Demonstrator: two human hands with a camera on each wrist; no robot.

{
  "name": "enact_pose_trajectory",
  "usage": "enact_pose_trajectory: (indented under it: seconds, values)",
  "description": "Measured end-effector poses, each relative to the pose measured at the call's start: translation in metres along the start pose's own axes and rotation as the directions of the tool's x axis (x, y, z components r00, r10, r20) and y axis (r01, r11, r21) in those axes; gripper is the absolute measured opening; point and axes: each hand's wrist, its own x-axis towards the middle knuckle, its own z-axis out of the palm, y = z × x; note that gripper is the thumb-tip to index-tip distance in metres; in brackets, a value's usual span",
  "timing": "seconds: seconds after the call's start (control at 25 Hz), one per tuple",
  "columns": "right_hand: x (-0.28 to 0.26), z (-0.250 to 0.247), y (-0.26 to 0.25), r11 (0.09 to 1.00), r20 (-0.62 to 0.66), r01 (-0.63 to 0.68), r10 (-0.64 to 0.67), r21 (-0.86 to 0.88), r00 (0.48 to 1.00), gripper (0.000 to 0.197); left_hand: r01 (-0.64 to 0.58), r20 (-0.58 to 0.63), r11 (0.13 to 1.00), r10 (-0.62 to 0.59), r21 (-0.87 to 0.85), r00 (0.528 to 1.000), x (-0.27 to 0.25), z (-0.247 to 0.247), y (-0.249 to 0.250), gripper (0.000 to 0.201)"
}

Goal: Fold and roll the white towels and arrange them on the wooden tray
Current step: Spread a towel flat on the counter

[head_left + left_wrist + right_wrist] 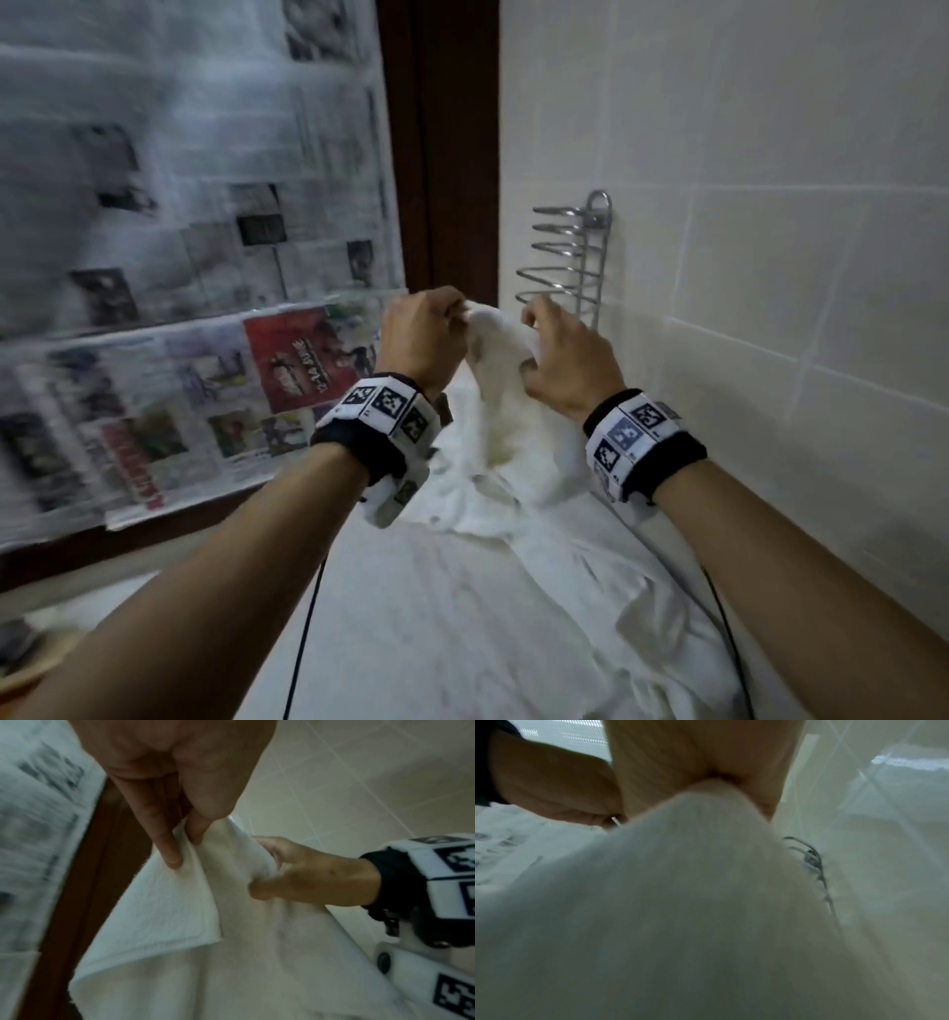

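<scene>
Head view: both hands, left hand [418, 334] and right hand [567, 360], pinch white towel [500, 349].

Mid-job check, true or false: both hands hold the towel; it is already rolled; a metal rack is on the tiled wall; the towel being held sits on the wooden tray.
1. Both hands hold the white towel. True: the left hand and right hand pinch its top edge.
2. It is already rolled. False: it hangs loose, unrolled.
3. A metal wire rack is on the tiled wall. True.
4. The held towel sits on the wooden tray. False: it is lifted up in the hands.
</scene>
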Motion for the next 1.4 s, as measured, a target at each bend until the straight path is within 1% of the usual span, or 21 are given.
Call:
enact_pose_trajectory:
  seconds: [0.04, 0.16, 0.24, 0.32, 0.4, 0.44, 0.52, 0.56, 0.64, 0.68, 0.76, 0.88, 1.0, 1.08, 1.16, 1.2, 1.24, 1.28, 1.32, 1.36, 1.4]
  values:
    - [0.015, -0.003, -0.01, 1.0, -0.009, 0.026, -0.026, 0.009, 1.0, 0.03, 0.018, -0.034, 0.999, -0.016, 0.05, 0.999, 0.007, -0.021, -0.01, 0.019]
    - [0.062, -0.008, -0.049, 0.989, -0.023, 0.143, -0.142, 0.043, 0.99, 0.015, 0.121, -0.105, 0.973, -0.102, 0.195, 0.989, 0.022, -0.086, -0.043, 0.01]
    - [0.09, -0.012, -0.075, 0.978, -0.07, 0.153, -0.145, 0.141, 0.987, 0.019, 0.182, -0.133, 0.95, -0.152, 0.252, 0.979, 0.026, -0.124, -0.061, 0.009]
    - [0.118, -0.018, -0.101, 0.962, -0.106, 0.154, -0.133, 0.226, 0.985, 0.021, 0.241, -0.189, 0.922, -0.19, 0.303, 0.963, 0.028, -0.162, -0.075, 0.015]
    - [0.142, -0.023, -0.123, 0.951, -0.114, 0.191, -0.167, 0.244, 0.979, 0.012, 0.281, -0.253, 0.893, -0.198, 0.352, 0.947, 0.028, -0.195, -0.089, 0.022]
    - [0.152, -0.025, -0.133, 0.944, -0.126, 0.221, -0.195, 0.245, 0.973, 0.011, 0.296, -0.267, 0.879, -0.204, 0.374, 0.942, 0.027, -0.207, -0.093, 0.023]
    - [0.166, -0.034, -0.154, 0.916, -0.137, 0.296, -0.268, 0.271, 0.954, 0.017, 0.323, -0.271, 0.847, -0.223, 0.422, 0.937, 0.025, -0.232, -0.103, 0.025]
    - [0.169, -0.038, -0.16, 0.898, -0.122, 0.338, -0.316, 0.282, 0.941, 0.022, 0.33, -0.272, 0.842, -0.229, 0.427, 0.935, 0.023, -0.241, -0.108, 0.025]
    - [0.171, -0.044, -0.169, 0.885, -0.037, 0.401, -0.404, 0.236, 0.914, 0.037, 0.345, -0.302, 0.846, -0.232, 0.408, 0.925, 0.018, -0.26, -0.116, 0.022]
    - [0.17, -0.044, -0.173, 0.892, 0.01, 0.405, -0.416, 0.202, 0.909, 0.038, 0.359, -0.316, 0.844, -0.24, 0.398, 0.918, 0.014, -0.271, -0.12, 0.021]
    - [0.168, -0.037, -0.173, 0.91, 0.02, 0.38, -0.389, 0.166, 0.921, 0.032, 0.397, -0.336, 0.838, -0.276, 0.374, 0.9, 0.012, -0.287, -0.122, 0.025]
    - [0.163, -0.031, -0.172, 0.924, -0.031, 0.347, -0.347, 0.162, 0.937, 0.027, 0.452, -0.413, 0.849, -0.321, 0.274, 0.852, 0.01, -0.309, -0.125, 0.033]
    - [0.158, -0.036, -0.169, 0.921, -0.028, 0.283, -0.286, 0.266, 0.958, 0.019, 0.486, -0.467, 0.851, -0.355, 0.197, 0.81, 0.006, -0.318, -0.131, 0.032]
    - [0.155, -0.041, -0.167, 0.905, -0.081, 0.232, -0.217, 0.358, 0.973, 0.013, 0.471, -0.47, 0.868, -0.354, 0.158, 0.809, 0.005, -0.323, -0.133, 0.026]
    - [0.151, -0.045, -0.165, 0.892, -0.138, 0.16, -0.111, 0.422, 0.984, 0.016, 0.442, -0.456, 0.877, -0.321, 0.186, 0.83, 0.001, -0.33, -0.134, 0.022]
    - [0.148, -0.045, -0.163, 0.891, -0.154, 0.124, -0.062, 0.436, 0.986, 0.017, 0.445, -0.456, 0.876, -0.324, 0.187, 0.829, -0.005, -0.334, -0.134, 0.024]
    - [0.144, -0.044, -0.16, 0.889, -0.162, 0.091, -0.018, 0.449, 0.987, 0.018, 0.475, -0.457, 0.868, -0.366, 0.145, 0.81, -0.012, -0.337, -0.134, 0.029]
    - [0.139, -0.043, -0.158, 0.878, -0.152, 0.05, 0.026, 0.475, 0.988, 0.018, 0.514, -0.445, 0.855, -0.434, 0.073, 0.784, -0.02, -0.339, -0.132, 0.033]
    - [0.133, -0.039, -0.156, 0.857, -0.124, 0.002, 0.072, 0.516, 0.99, 0.019, 0.558, -0.426, 0.83, -0.509, -0.01, 0.748, -0.03, -0.339, -0.131, 0.036]
    - [0.129, -0.035, -0.155, 0.829, -0.087, -0.042, 0.108, 0.557, 0.99, 0.02, 0.585, -0.412, 0.808, -0.559, -0.075, 0.719, -0.037, -0.337, -0.131, 0.042]
    - [0.123, -0.03, -0.155, 0.802, -0.051, -0.079, 0.134, 0.593, 0.99, 0.021, 0.592, -0.4, 0.795, -0.588, -0.128, 0.703, -0.044, -0.335, -0.133, 0.046]
